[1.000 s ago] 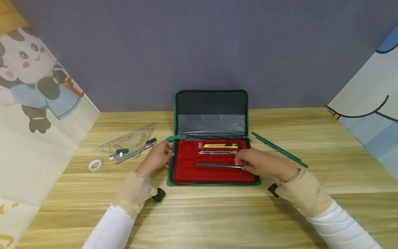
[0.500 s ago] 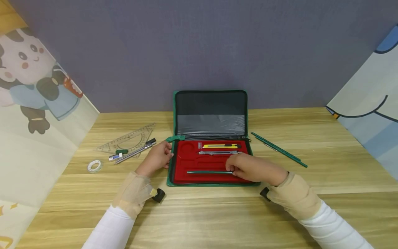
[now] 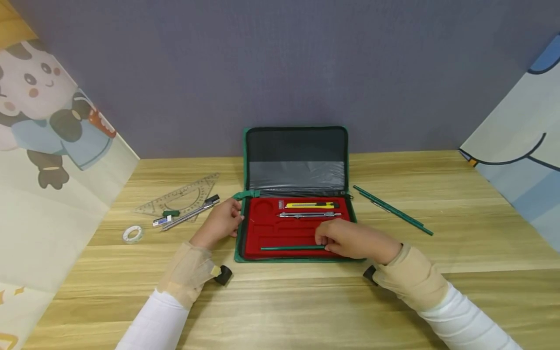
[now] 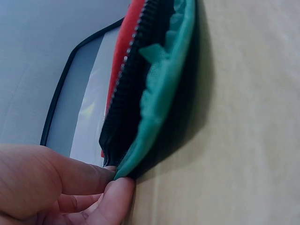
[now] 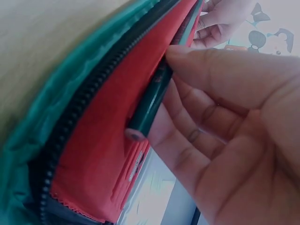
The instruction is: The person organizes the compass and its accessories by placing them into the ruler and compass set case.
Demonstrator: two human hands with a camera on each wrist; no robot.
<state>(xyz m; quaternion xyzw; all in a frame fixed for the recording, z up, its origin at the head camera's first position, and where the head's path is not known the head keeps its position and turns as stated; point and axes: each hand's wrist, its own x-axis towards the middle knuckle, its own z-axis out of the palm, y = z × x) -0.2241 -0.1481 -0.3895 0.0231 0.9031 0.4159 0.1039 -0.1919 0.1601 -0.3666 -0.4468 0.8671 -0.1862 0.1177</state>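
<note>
A green zip case (image 3: 239, 253) with a red moulded tray (image 3: 255, 233) stands open on the table. My left hand (image 3: 220, 218) pinches its left edge; in the left wrist view, thumb and finger (image 4: 117, 197) meet on the green rim. Over the front of the tray, my right hand (image 3: 350, 238) pinches a dark green pencil (image 3: 290, 248) between thumb and fingers. In the right wrist view the pencil (image 5: 152, 101) lies close above the red lining, its blunt end toward the camera. A yellow utility knife (image 3: 311, 205) and a metal compass (image 3: 308, 214) lie in the tray's back slots.
Left of the case lie a clear set square (image 3: 175, 194), another compass (image 3: 190, 214), a green sharpener (image 3: 171, 213), an eraser (image 3: 162, 221) and a tape roll (image 3: 132, 234). Two green pencils (image 3: 393, 210) lie to the right. A grey panel (image 3: 297, 63) rises behind the table.
My right hand has brought the pencil left and toward the front of the tray. The left hand keeps its place on the case's edge.
</note>
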